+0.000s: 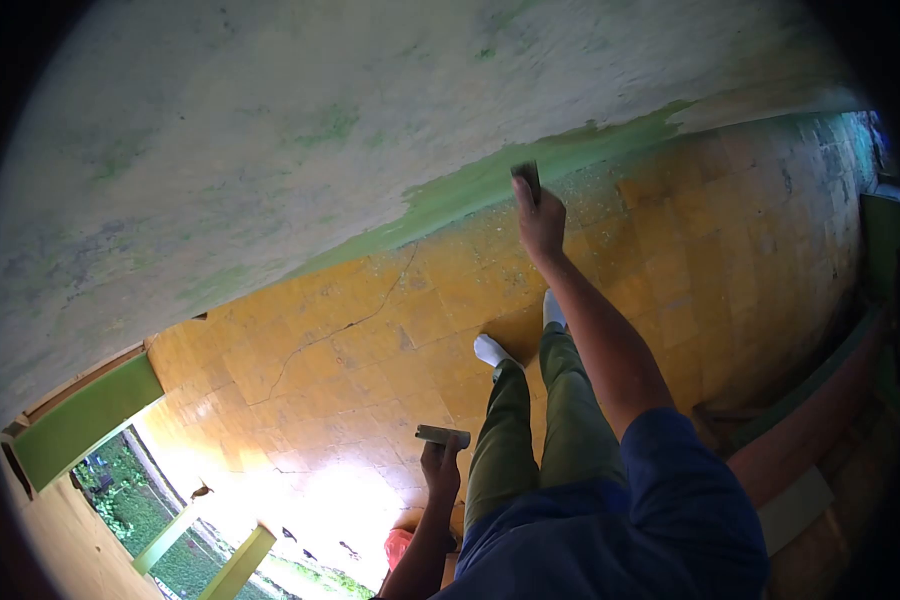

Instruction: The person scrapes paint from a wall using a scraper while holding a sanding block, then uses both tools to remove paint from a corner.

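Note:
My right hand reaches out to the lower wall with its fingers closed on a putty knife. The dark, flat blade points up against the wall's green strip in this view. Lower down, my left hand is held in front of my left leg, closed around a flat, greyish scraper blade that lies crosswise over the fingers. Above the green strip, the wall is whitish, with grey smudges and green patches. An uneven border runs between the white and the green.
Yellow floor tiles with a long crack run along the wall's foot, speckled with pale crumbs. My feet in white socks stand on them. At lower left is a green-framed opening onto grass. A reddish bench-like piece stands at right.

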Motion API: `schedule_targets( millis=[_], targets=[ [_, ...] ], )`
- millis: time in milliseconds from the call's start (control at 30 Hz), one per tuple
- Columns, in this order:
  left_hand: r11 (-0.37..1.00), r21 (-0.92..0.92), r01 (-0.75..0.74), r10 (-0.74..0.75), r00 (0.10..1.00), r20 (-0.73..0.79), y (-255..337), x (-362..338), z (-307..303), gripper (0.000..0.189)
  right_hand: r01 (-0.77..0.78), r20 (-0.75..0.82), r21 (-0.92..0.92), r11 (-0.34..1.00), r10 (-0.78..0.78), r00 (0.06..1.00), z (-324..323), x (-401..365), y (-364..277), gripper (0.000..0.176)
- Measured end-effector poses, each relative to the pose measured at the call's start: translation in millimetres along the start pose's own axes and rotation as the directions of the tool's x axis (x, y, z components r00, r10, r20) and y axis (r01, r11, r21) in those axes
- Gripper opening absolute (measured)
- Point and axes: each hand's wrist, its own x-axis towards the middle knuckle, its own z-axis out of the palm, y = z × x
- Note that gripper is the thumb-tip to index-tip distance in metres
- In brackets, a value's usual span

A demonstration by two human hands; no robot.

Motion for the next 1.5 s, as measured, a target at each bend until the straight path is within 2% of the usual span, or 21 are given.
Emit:
schedule_targets(
  millis=[100,133,200,267,333,400,500,633,700,767,900,1033,1100,1133,1200,1300,1433,1500],
  targets=[
    [0.999,0.024,-0.037,0.037,0.999,0.004,4,0,1,0.017,0.023,-0.017,0.053,0.998,-0.022,1.000,5,-4,21,0.053],
    [0.999,0.017,-0.038,0.038,0.999,0.001,6,0,2,0.017,0.022,-0.016,0.054,0.998,-0.021,1.000,8,4,12,0.053],
    [0.999,0.015,-0.032,0.032,0.999,-0.007,1,0,1,0.017,0.112,-0.077,0.200,0.973,-0.098,0.992,14,26,-21,0.053],
    [0.997,0.082,-0.005,0.007,1.000,-0.021,-7,1,-4,0.017,0.053,-0.034,0.164,0.985,-0.048,0.998,5,17,-24,0.053],
    [0.998,0.068,0.016,-0.014,1.000,-0.020,-4,-1,-2,0.017,0.014,0.009,0.123,0.992,-0.015,1.000,1,9,-16,0.053],
    [0.998,0.056,0.023,-0.023,1.000,-0.006,1,-1,1,0.017,0.031,0.021,-0.015,0.999,-0.031,0.999,2,1,14,0.054],
    [0.999,0.048,-0.017,0.018,1.000,-0.009,3,-1,1,0.017,0.028,-0.012,-0.034,0.999,-0.029,1.000,6,-3,35,0.054],
    [1.000,0.016,0.008,-0.008,1.000,-0.011,5,-4,-5,0.017,-0.049,-0.016,-0.012,0.999,0.049,0.999,8,19,-6,0.053],
    [1.000,-0.001,-0.002,0.002,1.000,-0.030,-2,1,-4,0.017,-0.033,-0.015,0.105,0.994,0.034,0.999,0,17,-7,0.053],
    [1.000,0.012,0.029,-0.029,1.000,-0.009,-1,3,-5,0.018,-0.001,-0.013,0.064,0.998,0.001,1.000,-5,7,12,0.053],
    [1.000,0.003,-0.004,0.004,1.000,0.002,8,3,-1,0.018,0.053,0.010,-0.015,0.998,-0.053,0.999,0,-3,55,0.052],
    [0.999,0.028,0.017,-0.017,1.000,-0.003,5,4,-2,0.018,-0.052,0.052,0.029,0.998,0.051,0.997,4,24,-6,0.049],
    [1.000,0.028,-0.001,0.001,1.000,0.001,3,10,1,0.018,0.027,-0.056,0.199,0.980,-0.016,0.998,0,21,-12,0.049],
    [1.000,0.007,0.008,-0.008,1.000,0.000,3,6,-1,0.018,0.019,-0.052,0.200,0.980,-0.009,0.999,-2,12,-8,0.049],
    [1.000,-0.015,0.009,-0.009,1.000,0.010,8,5,1,0.017,-0.033,0.021,0.057,0.998,0.032,0.999,-9,3,8,0.048],
    [1.000,-0.018,-0.004,0.004,1.000,0.019,21,4,5,0.017,0.014,0.044,0.076,0.997,-0.017,0.999,-1,-8,33,0.048],
    [0.999,0.041,0.015,-0.015,1.000,0.013,21,3,-1,0.017,-0.025,0.045,0.134,0.991,0.019,0.999,9,16,-13,0.048],
    [0.999,0.038,0.000,0.000,1.000,0.006,17,10,1,0.017,0.050,-0.056,0.209,0.977,-0.039,0.998,5,12,-19,0.048]
  ],
)
